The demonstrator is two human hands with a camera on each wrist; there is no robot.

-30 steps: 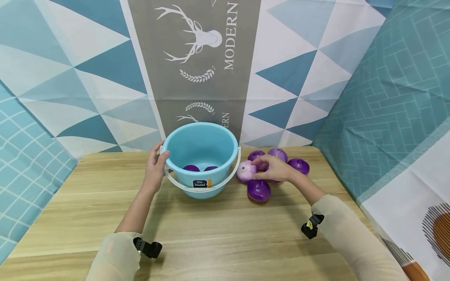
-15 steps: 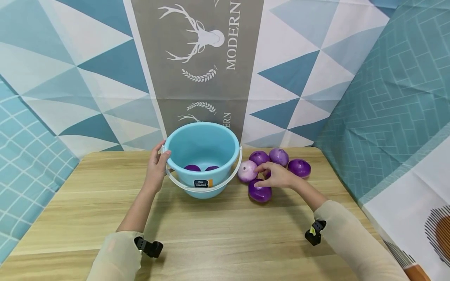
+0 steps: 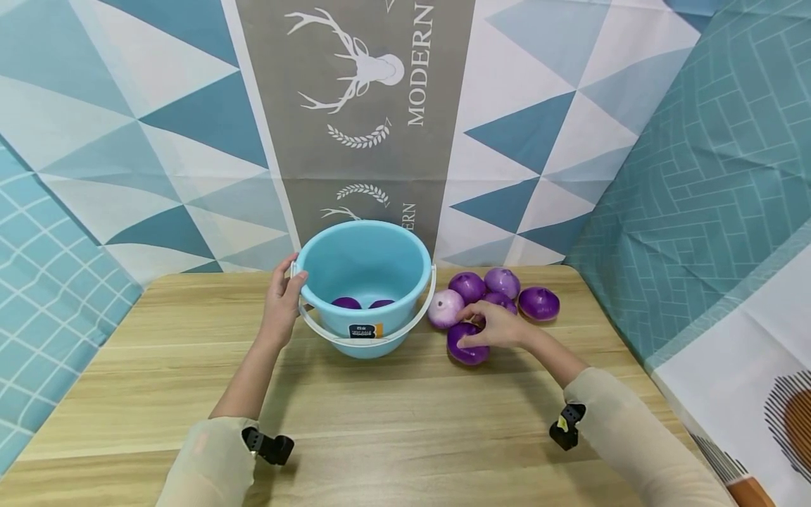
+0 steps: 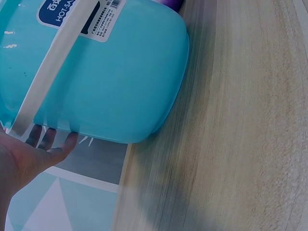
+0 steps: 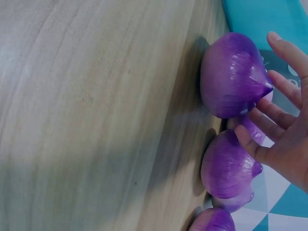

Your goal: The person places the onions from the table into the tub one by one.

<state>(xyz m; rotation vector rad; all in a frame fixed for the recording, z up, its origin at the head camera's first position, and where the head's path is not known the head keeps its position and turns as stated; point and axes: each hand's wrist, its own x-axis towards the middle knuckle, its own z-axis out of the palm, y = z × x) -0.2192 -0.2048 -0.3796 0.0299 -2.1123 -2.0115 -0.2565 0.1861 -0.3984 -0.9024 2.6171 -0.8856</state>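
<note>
A light blue bucket [image 3: 361, 271] stands on the wooden table, its white handle [image 3: 374, 343] hanging across the front. My left hand [image 3: 281, 303] rests at the bucket's left rim; in the left wrist view its fingers [image 4: 50, 140] lie against the outer wall. Two purple onions, one of them an onion [image 3: 346, 303] at the left, show inside. My right hand [image 3: 497, 324] is over the nearest purple onion [image 3: 469, 348], with its fingers spread around the top. The right wrist view shows this onion [image 5: 233, 77] with its pointed tip close to the fingers.
Behind my right hand lie a pale onion [image 3: 445, 308] and several purple ones, including an onion [image 3: 539, 303] at the far right. Patterned cloth [image 3: 355, 70] stands behind the table [image 3: 380, 436]. At the right is a white cloth [image 3: 716, 380].
My right hand has left the pale onion and come toward the front onion, lowering over it. The pale onion stays on the table. My left hand keeps its place at the bucket.
</note>
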